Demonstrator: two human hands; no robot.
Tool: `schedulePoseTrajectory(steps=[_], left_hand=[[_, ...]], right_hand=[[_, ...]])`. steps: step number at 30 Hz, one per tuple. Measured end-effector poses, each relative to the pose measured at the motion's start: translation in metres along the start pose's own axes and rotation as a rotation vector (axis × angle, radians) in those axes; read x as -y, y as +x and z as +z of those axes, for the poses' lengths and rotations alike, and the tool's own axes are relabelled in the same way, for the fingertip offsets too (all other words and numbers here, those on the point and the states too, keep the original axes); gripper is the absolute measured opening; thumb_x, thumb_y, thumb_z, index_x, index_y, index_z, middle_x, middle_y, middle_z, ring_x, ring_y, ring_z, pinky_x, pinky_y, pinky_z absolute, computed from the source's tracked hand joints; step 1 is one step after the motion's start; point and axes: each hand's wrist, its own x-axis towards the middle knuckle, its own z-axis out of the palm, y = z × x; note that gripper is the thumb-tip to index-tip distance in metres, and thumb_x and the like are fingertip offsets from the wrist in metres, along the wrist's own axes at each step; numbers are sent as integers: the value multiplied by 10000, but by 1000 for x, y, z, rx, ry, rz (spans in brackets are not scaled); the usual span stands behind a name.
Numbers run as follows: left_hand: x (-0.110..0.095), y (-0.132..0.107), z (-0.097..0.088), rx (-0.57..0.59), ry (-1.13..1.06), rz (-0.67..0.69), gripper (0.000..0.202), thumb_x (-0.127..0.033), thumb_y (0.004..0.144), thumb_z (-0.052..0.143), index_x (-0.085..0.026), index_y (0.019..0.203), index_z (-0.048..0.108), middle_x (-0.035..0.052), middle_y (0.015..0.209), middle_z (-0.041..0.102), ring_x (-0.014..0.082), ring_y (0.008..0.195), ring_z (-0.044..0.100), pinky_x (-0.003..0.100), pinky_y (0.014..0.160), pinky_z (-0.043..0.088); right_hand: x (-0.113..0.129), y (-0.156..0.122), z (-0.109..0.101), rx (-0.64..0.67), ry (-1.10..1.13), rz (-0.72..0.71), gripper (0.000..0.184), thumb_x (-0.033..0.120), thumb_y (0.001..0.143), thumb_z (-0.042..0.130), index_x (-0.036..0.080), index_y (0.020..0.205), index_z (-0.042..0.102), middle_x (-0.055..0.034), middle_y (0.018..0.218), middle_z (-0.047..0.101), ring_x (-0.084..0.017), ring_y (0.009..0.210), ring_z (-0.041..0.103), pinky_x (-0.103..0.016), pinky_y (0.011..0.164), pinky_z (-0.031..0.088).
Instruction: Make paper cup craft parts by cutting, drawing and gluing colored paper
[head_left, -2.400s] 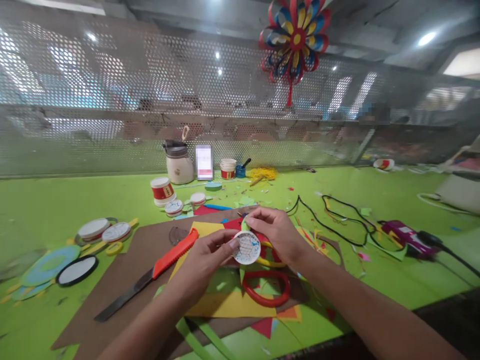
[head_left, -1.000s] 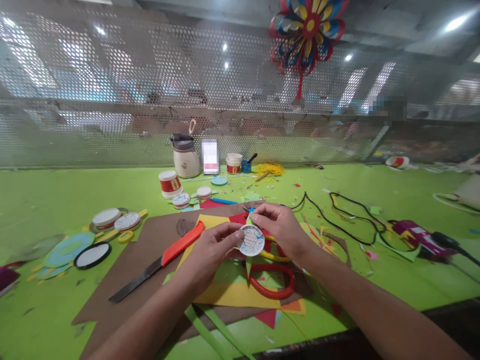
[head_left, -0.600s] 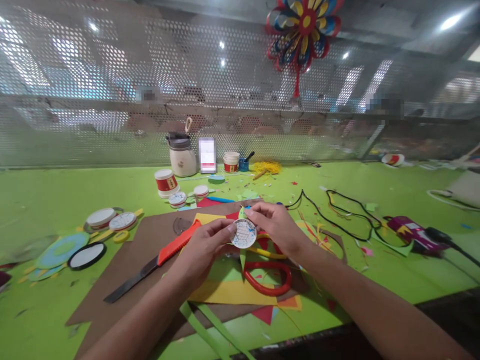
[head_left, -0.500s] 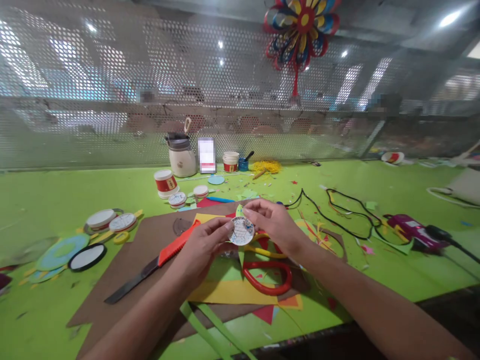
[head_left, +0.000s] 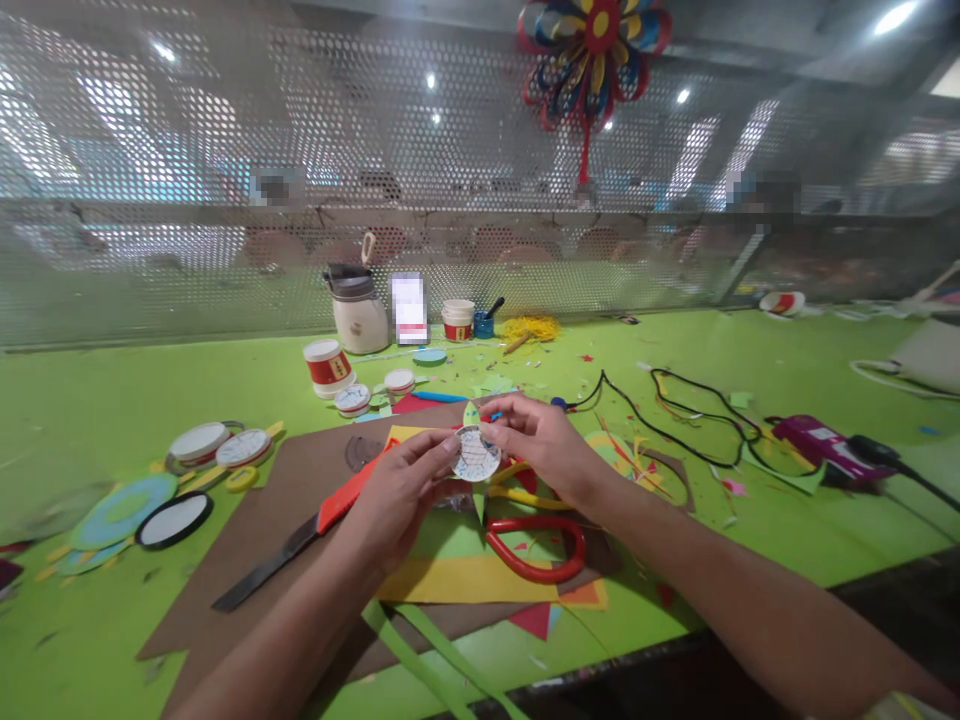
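Between my two hands is a small white disc (head_left: 475,456) with thin lines and blue specks on its face. A green pointed paper piece (head_left: 471,413) sticks up behind its top edge, and another green tip shows below it. My left hand (head_left: 411,480) pinches the disc's left edge between thumb and fingers. At its upper right edge, my right hand (head_left: 544,445) has thumb and fingers closed on the disc. Red-handled scissors (head_left: 536,575) lie just below my right hand, beside a yellow handle (head_left: 529,497). An orange utility knife (head_left: 346,497) rests by my left forearm.
Brown cardboard (head_left: 247,520) and yellow paper (head_left: 465,582) lie beneath my hands. Round lids and a blue paper ring (head_left: 112,512) sit at left. Behind stand a jug (head_left: 360,318), a phone (head_left: 409,308) and paper cups (head_left: 328,368). A purple glue gun (head_left: 829,447) with cord lies right.
The disc has shifted slightly left and up with both hands, and its face has turned a little. My right fingers have moved slightly along its upper edge.
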Motion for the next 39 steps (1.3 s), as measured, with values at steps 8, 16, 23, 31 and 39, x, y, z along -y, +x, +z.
schedulePoseTrajectory(steps=[8, 16, 23, 31, 39], left_hand=[[-1, -1, 4, -59, -23, 66, 178, -273, 770, 685, -150, 897, 703, 71, 900, 721, 177, 806, 649, 274, 709, 528], [-1, 0, 1, -10, -39, 127, 248, -264, 758, 707, -174, 989, 714, 84, 1020, 724, 206, 938, 652, 282, 811, 516], [-6, -5, 6, -108, -95, 183, 255, -257, 678, 775, -184, 918, 729, 66, 930, 734, 178, 807, 667, 262, 738, 526], [-9, -5, 0, -78, -133, 199, 199, -238, 737, 730, -194, 931, 726, 45, 928, 731, 151, 816, 661, 196, 701, 510], [-9, -4, 2, -76, -99, 192, 154, -280, 792, 674, -219, 924, 724, 40, 953, 722, 175, 876, 654, 209, 718, 519]], right_hand=[[2, 0, 0, 19, -25, -22, 298, 445, 752, 669, 150, 796, 669, 8, 682, 609, -107, 586, 546, -247, 561, 457], [7, -1, -2, 47, -42, -105, 239, 387, 790, 654, 152, 830, 667, 8, 705, 615, -99, 584, 534, -247, 586, 461], [16, -5, -3, 46, -47, -171, 260, 407, 836, 594, 162, 803, 675, -8, 708, 608, -113, 613, 532, -265, 611, 472], [13, -6, -4, 108, 7, -236, 128, 273, 785, 670, 166, 854, 674, -31, 826, 647, -144, 753, 586, -285, 697, 483], [11, -6, -1, 85, -26, -162, 187, 335, 781, 674, 156, 835, 678, -10, 727, 625, -112, 613, 560, -265, 599, 482]])
